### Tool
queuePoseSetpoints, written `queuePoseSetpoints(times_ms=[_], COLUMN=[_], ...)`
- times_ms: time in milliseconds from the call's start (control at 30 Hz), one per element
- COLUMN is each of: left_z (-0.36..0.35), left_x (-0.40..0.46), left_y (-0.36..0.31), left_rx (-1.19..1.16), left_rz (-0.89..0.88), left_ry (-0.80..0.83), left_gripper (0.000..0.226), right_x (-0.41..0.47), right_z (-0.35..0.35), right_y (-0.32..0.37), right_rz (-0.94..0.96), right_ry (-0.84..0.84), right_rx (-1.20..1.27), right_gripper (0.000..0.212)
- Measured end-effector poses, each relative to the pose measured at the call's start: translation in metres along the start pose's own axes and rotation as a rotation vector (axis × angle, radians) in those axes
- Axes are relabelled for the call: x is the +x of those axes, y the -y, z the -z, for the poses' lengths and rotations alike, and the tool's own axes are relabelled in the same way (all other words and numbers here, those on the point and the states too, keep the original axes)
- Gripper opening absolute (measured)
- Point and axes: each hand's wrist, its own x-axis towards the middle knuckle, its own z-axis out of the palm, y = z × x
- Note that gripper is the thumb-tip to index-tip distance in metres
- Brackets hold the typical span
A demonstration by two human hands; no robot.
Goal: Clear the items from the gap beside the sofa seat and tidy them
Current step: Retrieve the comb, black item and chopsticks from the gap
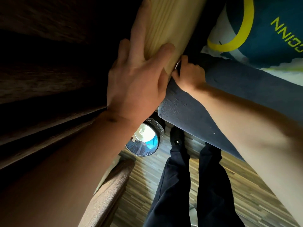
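My left hand lies flat with fingers spread on the pale wooden armrest of the sofa. My right hand reaches into the narrow gap between that armrest and the dark grey seat cushion. Its fingers are curled around a small shiny, metallic-looking item at the mouth of the gap. Most of that item is hidden, so I cannot tell what it is. The depth of the gap is dark and hidden by both hands.
A blue, white and yellow printed cushion lies on the seat behind. A round bin lined with plastic stands on the striped wood floor below. Dark wooden furniture fills the left. My legs in dark trousers stand beside the sofa.
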Motion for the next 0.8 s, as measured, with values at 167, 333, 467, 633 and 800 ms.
queuePoseSetpoints(times_ms=[167,333,467,633,800], left_z=[0.001,0.001,-0.001,0.000,-0.001], left_x=[0.001,0.001,0.001,0.000,0.001], left_y=[-0.002,-0.001,0.000,-0.001,0.001], left_rx=[0.021,0.065,0.072,0.065,0.041], left_rz=[0.006,-0.014,-0.016,-0.011,-0.024], left_ry=[0.008,0.026,0.028,0.015,0.011], left_gripper=[0.035,0.038,0.037,0.035,0.036], right_x=[0.014,0.015,0.026,0.013,-0.017], right_z=[0.024,0.034,0.044,0.050,0.053], right_y=[-0.001,0.005,0.010,0.005,-0.004], right_rz=[-0.033,-0.146,-0.226,-0.359,-0.468], right_ry=[-0.038,-0.029,0.078,0.231,0.141], right_rx=[0.073,0.312,0.485,0.677,0.867], right_gripper=[0.040,0.030,0.028,0.012,0.013])
